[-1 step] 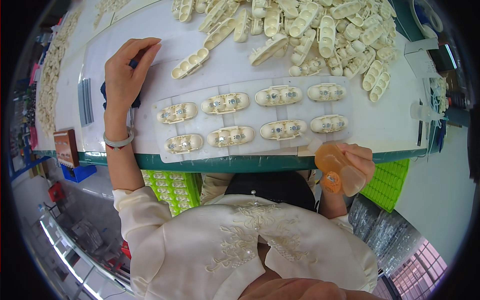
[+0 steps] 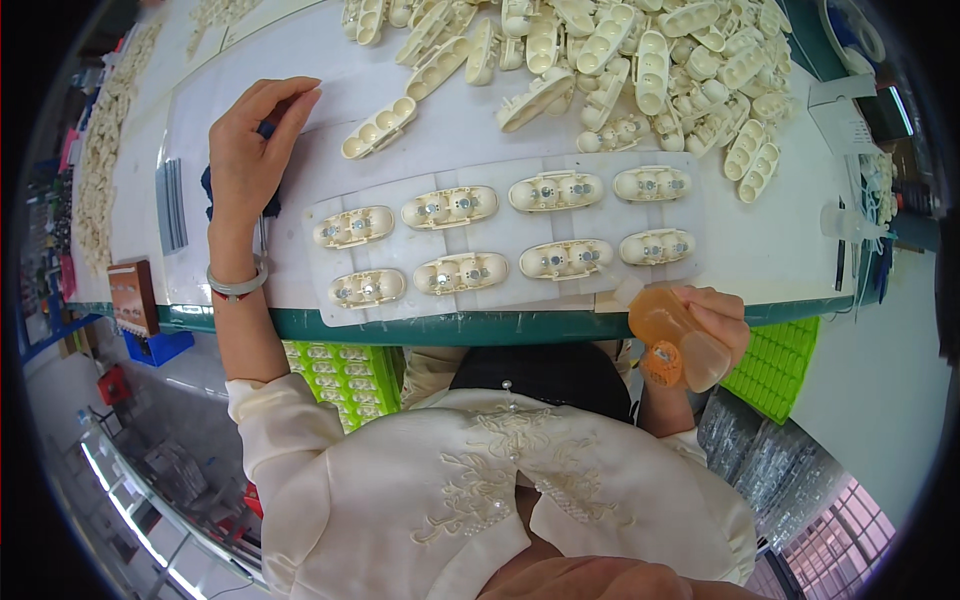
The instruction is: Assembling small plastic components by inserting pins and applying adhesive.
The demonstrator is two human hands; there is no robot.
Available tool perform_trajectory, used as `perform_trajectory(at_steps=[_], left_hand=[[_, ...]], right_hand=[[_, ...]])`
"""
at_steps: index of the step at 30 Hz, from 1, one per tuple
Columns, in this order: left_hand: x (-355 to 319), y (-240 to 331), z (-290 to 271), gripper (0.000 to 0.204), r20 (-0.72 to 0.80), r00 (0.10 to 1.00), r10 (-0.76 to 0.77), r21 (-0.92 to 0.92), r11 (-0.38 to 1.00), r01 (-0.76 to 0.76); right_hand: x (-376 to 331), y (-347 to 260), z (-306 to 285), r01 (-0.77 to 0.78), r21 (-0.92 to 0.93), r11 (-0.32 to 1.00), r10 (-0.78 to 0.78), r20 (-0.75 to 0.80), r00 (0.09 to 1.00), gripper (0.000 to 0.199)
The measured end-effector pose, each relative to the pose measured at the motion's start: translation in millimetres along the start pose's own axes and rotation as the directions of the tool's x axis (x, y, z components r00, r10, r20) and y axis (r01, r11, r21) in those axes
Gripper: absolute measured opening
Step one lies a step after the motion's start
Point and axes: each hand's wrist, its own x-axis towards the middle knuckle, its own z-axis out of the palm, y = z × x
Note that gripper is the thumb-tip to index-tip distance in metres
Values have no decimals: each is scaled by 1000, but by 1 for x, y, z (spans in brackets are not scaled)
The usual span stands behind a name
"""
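- Right hand (image 2: 718,322), 3 o'clock: clamped on amber squeeze bottle (image 2: 660,315), nozzle (image 2: 628,290) by cream shell (image 2: 550,262) on white board (image 2: 358,313).
- Left hand (image 2: 255,145), 10 o'clock: curled, can't tell if gripping.
- Risk: over-squeezing could flood shell; tilted nozzle might drip.

The bottle (image 2: 660,312), translucent amber and narrowed at its middle, is gripped in the right hand (image 2: 718,318) at the near edge of the table (image 2: 765,275). It tilts, its pale nozzle pointing up and left toward the third part in the near row; whether the tip touches is unclear. Eight cream oval parts (image 2: 566,259), set with small silvery discs, lie in two rows of four, apart, on a flat whitish tray (image 2: 400,252).
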Motion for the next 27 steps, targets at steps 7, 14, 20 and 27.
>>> perform_trajectory(at_steps=[7, 14, 20, 27], left_hand=[[1, 0, -1, 12, 8, 1000, -14, 4, 1000, 14], [-2, -2, 2, 12, 12, 1000, -21, -7, 1000, 21], [0, 2, 2, 11, 22, 1000, -9, -10, 1000, 9], [0, -1, 1, 11, 20, 1000, -3, 3, 1000, 3]], right_hand=[[-2, 0, 0, -40, 9, 999, 41, -92, 995, 42], [-3, 2, -3, -29, -30, 999, 29, 0, 1000, 45], [-7, 6, -8, -29, 66, 997, 38, -135, 990, 37], [3, 15, -24, 9, -143, 990, -47, -262, 964, 27]])
